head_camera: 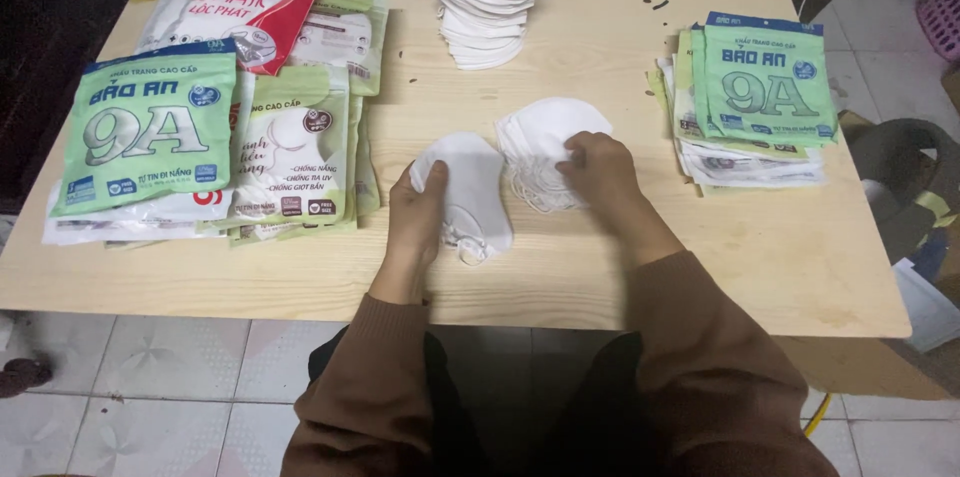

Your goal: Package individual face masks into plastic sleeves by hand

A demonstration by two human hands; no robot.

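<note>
At the middle of the pale wooden table (600,267), the left hand (418,212) grips a folded white fabric face mask (470,192) by its left edge, fingers curled around it, the mask lying flat on the wood with its ear loops at the lower end; just to its right, the right hand (598,169) presses down on a small fanned pile of white masks (545,152), fingertips pinching the topmost one; the two lots lie just beside each other. Further back stands a taller stack of white masks (488,7); on the left lies a spread heap of green and white printed plastic packets (200,137), on the right a neater pile of green packets (755,97); both sleeves are brown.
</note>
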